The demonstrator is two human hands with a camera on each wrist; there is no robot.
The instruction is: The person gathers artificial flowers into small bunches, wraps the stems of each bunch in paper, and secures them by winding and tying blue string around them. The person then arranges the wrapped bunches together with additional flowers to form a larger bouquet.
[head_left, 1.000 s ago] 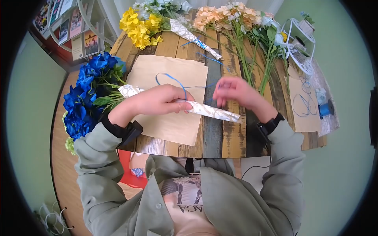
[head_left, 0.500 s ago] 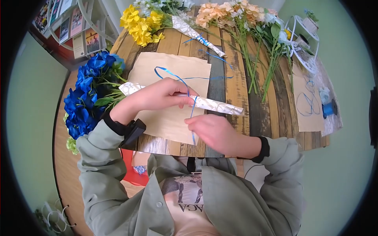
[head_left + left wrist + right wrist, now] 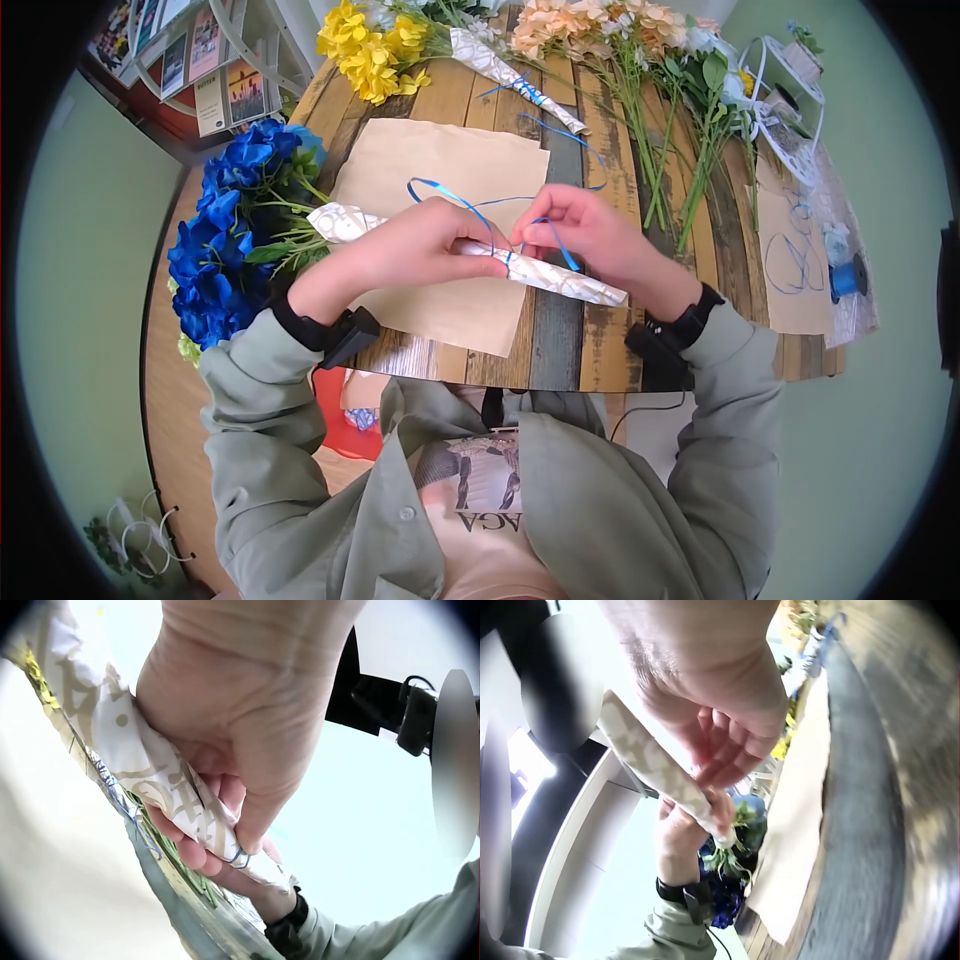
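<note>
A bouquet of blue flowers (image 3: 215, 235) lies to the left, its stems rolled in white paper with a beige pattern (image 3: 575, 284). My left hand (image 3: 425, 245) grips this roll around its middle, thumb along the near side. In the left wrist view, the thumb presses beside a thin band of blue ribbon (image 3: 238, 859) circling the paper. My right hand (image 3: 590, 235), just past the left fingertips, pinches the ribbon with thumb and forefinger; a short tail hangs over the roll. Another length of ribbon (image 3: 430, 185) loops up behind the left hand.
Brown paper (image 3: 440, 150) lies under the work on the plank table. Yellow flowers (image 3: 370, 55), a finished-looking wrapped cone (image 3: 500, 65) and peach flowers (image 3: 600, 30) with long stems lie at the back. A blue ribbon spool (image 3: 848, 278) stands right, below a white rack (image 3: 790, 110).
My right hand drew the ribbon down to the near side of the roll, then came up to its far side. The ribbon now wraps the paper beside my left thumb, which keeps its hold.
</note>
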